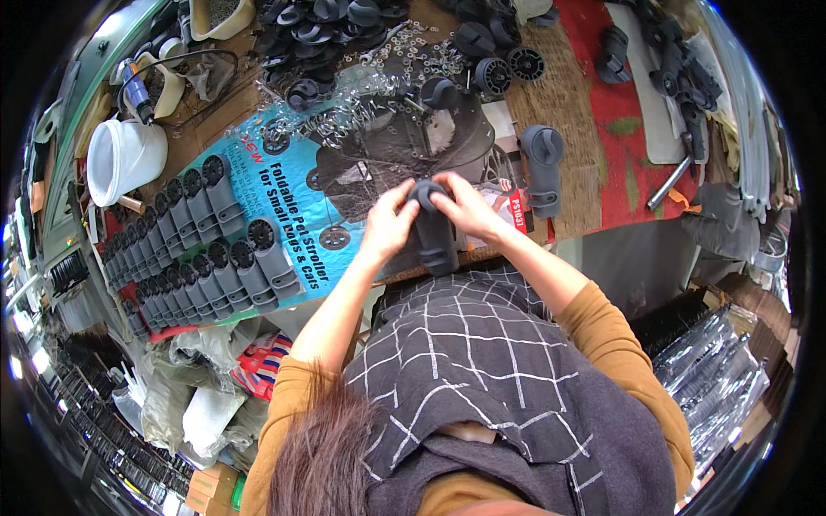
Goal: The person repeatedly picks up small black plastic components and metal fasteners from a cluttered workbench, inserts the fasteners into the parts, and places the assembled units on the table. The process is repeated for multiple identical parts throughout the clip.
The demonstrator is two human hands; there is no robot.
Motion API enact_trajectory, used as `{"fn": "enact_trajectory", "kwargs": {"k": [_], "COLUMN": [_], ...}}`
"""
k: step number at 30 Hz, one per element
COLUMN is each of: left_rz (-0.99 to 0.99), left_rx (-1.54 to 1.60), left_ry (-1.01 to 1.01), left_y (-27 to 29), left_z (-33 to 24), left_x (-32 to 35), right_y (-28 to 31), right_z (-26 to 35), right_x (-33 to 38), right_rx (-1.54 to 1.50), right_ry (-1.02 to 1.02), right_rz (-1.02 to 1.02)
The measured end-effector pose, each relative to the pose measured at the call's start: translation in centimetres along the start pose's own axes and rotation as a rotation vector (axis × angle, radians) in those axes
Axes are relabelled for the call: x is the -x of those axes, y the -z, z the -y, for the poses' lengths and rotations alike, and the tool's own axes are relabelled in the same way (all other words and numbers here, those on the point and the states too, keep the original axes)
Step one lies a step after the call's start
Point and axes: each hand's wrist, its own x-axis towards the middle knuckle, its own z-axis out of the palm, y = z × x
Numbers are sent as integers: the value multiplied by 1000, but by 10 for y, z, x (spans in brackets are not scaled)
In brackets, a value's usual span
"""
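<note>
At the table's near edge, my left hand [391, 221] and my right hand [465, 209] close around the round top of a dark grey plastic bracket [436, 243]. Its long body points toward me. My fingers press on the round knob at its top from both sides. Just right of my hands lies another grey bracket [543, 172] with a round knob. To the left, on a blue printed sheet [314, 185], several similar brackets [225, 199] lie in two rows. Beyond my hands sits a dark flat plate [456, 129], partly covered with small parts.
Loose metal screws and springs [366, 107] are heaped beyond my hands, with a pile of black knobs [331, 26] behind them. Black wheels [493, 76] lie at the back right. A white bucket [127, 161] and a blue power tool [137, 93] stand at left; a metal-tipped tool [669, 183] lies at right.
</note>
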Motion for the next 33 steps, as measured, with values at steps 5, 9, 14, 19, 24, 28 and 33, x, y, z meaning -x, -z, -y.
{"fn": "enact_trajectory", "kwargs": {"k": [5,9,14,19,24,28,33], "left_rz": [69,306,191,-206,-217,-256,-42], "left_rx": [-120,-285,-335,-210,464,429,920], "left_ry": [48,-3,31,106,-177,-183,164], "left_y": [2,12,8,8,11,12,19], "left_z": [4,-1,-13,-34,-50,-60,-78], "left_x": [1,-20,-16,-3,13,16,27], "right_y": [-1,1,-2,-8,-9,-1,3], "right_z": [-5,-3,6,30,77,108,112], "right_x": [10,5,-1,28,55,63,68], "right_rx": [45,55,-84,240,-377,-355,-243], "right_ry": [2,-67,-205,-58,-85,-107,-29], "right_rz": [-24,54,14,-68,58,130,77]}}
